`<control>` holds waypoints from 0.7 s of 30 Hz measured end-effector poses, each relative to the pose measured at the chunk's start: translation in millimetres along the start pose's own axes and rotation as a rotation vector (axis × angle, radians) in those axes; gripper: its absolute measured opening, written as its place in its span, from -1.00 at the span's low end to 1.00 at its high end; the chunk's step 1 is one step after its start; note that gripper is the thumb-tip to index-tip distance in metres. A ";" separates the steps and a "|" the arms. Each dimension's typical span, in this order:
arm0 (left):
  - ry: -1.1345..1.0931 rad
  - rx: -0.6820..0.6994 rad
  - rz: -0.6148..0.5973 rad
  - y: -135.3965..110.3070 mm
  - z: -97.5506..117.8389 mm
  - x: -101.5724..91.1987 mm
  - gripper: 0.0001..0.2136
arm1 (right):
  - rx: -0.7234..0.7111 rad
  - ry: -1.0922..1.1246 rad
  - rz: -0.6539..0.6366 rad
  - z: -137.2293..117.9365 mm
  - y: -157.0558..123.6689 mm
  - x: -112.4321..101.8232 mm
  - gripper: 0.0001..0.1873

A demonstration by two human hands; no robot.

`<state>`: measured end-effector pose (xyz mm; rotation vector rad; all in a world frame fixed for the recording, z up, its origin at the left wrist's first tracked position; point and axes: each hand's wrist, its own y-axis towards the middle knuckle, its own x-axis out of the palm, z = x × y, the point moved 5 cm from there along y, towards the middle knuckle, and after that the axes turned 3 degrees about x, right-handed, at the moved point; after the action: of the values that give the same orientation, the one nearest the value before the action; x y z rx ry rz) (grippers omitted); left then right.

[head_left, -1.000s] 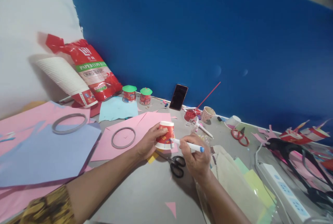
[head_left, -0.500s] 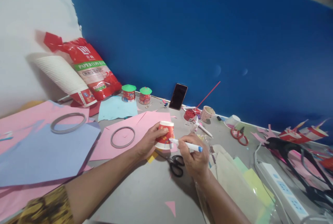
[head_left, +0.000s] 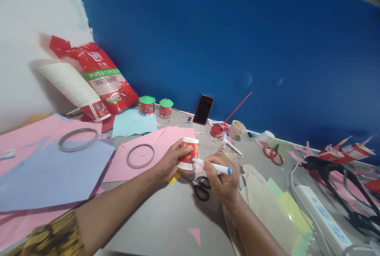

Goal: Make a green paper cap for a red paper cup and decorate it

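Near the middle of the table my left hand (head_left: 170,163) is closed around a red paper cup (head_left: 191,153), which is held upside down with its white base up. My right hand (head_left: 222,178) grips a white marker (head_left: 215,166) with a blue end, its tip against the lower side of the cup. Small blue marks show on the cup near its white lower band. Below the hands lie black-handled scissors (head_left: 202,188), their blades partly hidden under the cup and left hand.
Pink paper (head_left: 166,137) and a grey ring (head_left: 140,156) lie left of the cup. Two green-topped cups (head_left: 147,106) stand behind, beside a paper cup bag (head_left: 103,77). A phone (head_left: 203,109) leans on the wall. Red scissors (head_left: 273,155) and a power strip (head_left: 323,216) are rightward.
The marker tip has shifted slightly left along the cup, and the cup has turned a little. Blue marks near its lower band show more clearly.
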<state>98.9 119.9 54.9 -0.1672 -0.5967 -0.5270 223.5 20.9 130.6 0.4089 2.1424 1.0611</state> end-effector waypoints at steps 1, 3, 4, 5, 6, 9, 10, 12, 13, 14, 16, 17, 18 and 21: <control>0.000 -0.001 0.001 -0.1 -0.1 -0.1 -0.72 | -0.001 -0.001 0.008 0.1 0.0 -0.3 -0.77; 0.001 -0.001 -0.002 -0.4 -0.4 0.0 -0.72 | 0.007 -0.006 0.013 0.6 0.2 -0.2 -0.78; 0.001 0.000 -0.007 -0.4 -0.6 0.3 -0.72 | 0.011 -0.005 0.013 0.7 0.3 0.2 -0.78; 0.002 0.001 -0.012 -0.4 -0.8 0.6 -0.72 | 0.012 -0.002 0.007 0.5 0.2 0.8 -0.77; 0.003 0.000 -0.014 -0.2 -1.1 0.7 -0.72 | 0.008 0.004 -0.001 0.1 0.1 1.5 -0.77; 0.005 -0.003 -0.002 0.4 -1.6 0.3 -0.72 | -0.014 0.021 -0.006 -1.7 -0.2 1.9 -0.76; 0.006 -0.003 0.000 0.5 -1.7 0.2 -0.71 | -0.012 0.019 -0.005 -1.6 -0.1 1.8 -0.77; 0.008 -0.002 0.001 0.5 -1.7 0.0 -0.71 | -0.002 0.010 0.005 -0.8 0.1 1.3 -0.79; 0.009 -0.002 0.002 0.4 -1.6 -0.1 -0.71 | -0.002 0.009 0.005 -0.6 0.3 1.4 -0.78; 0.010 -0.003 0.002 0.1 -1.6 -0.1 -0.71 | -0.006 0.014 0.001 -0.7 0.5 1.8 -0.78; 0.010 -0.004 0.003 -0.4 -1.4 0.1 -0.71 | -0.018 0.035 -0.018 -1.4 0.7 3.0 -0.76; 0.010 -0.004 0.004 -0.6 -1.1 0.2 -0.71 | -0.020 0.043 -0.027 -1.7 0.7 3.4 -0.75; 0.010 -0.005 0.005 -0.6 -1.0 0.4 -0.72 | -0.020 0.048 -0.032 -1.8 0.6 3.4 -0.75; -0.009 -0.009 0.007 0.3 -0.9 0.4 -0.72 | -0.026 0.039 -0.014 -2.2 0.4 1.2 -0.77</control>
<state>99.8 119.7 54.4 -0.1806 -0.6025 -0.5222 221.1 20.6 131.3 0.3633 2.1604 1.0971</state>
